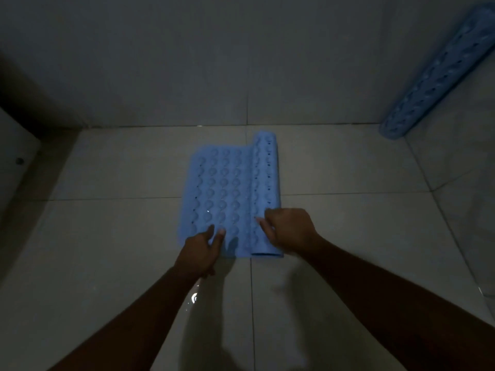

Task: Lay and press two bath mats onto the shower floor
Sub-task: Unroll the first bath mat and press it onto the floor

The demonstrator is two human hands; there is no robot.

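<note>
On the tiled shower floor [107,236], at 6 o'clock of the blue bath mat [222,188], the left hand [202,249] presses the flat, unrolled part with spread fingers, holding nothing. At 5 o'clock the right hand [290,230] curls over the rolled part [265,170], gripping it. At 2 o'clock, a second rolled mat [439,73] leans against the wall.

Two blue bath mats are being counted: one partly unrolled mat [225,194] on the floor, one rolled mat [439,73] leaning at the right wall. Two bare hands are being counted: left hand [201,250], right hand [292,228].
</note>
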